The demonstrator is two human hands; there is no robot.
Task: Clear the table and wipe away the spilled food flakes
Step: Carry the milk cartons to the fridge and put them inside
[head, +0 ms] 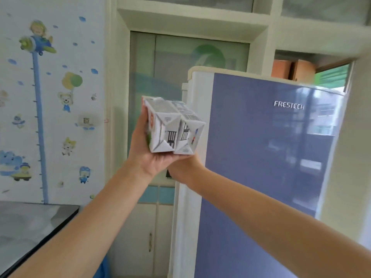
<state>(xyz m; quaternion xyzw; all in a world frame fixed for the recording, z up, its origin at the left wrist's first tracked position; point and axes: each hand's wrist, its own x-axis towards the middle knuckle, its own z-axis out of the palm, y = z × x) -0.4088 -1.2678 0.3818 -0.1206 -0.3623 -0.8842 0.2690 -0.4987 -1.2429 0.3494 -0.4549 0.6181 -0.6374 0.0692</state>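
Holding: two small cartons (173, 127) are raised side by side in front of the fridge (267, 157), their folded ends turned toward the camera.
Left hand: the left hand (144, 149) is under and beside the left carton, with the palm against it and the fingers going up its far side, so it grips that carton.
Right hand: the right hand (183, 167) is below the right carton and mostly hidden by the left hand; it seems to support the carton from under, but I cannot tell how its fingers lie.
Fridge: the blue door is swung out toward the person, and its pale edge is just behind the cartons.
Table: only a dark-edged corner of the table (30, 227) shows at the lower left, well apart from the hands; no flakes can be made out there.
Step, as I judge: the cartons are being carried away to the fridge, so the wiping is not yet done.
Risk: the two cartons are only pressed together, so one may slide out if a hand lets go to move the door.
Risk: a carton could knock the door edge, because it is so near.
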